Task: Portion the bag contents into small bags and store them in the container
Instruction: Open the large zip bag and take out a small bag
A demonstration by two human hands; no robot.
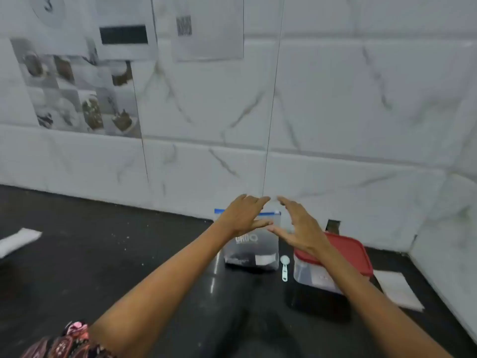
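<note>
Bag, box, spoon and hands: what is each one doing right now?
Zip bag: standing upright, blue zip strip on top; shut or not, cannot tell.
Container: red lid on.
Spoon: lying flat between bag and container.
Left hand: open, empty, at the bag's top.
Right hand: open, empty.

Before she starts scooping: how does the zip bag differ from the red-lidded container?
The zip bag is a soft, flat pouch with a blue zip strip, standing upright near the wall; the container is a rigid clear box topped by a red lid. The bag sits left of the white scoop, the container right of it. Both rest on the dark counter, and neither looks gripped.
</note>
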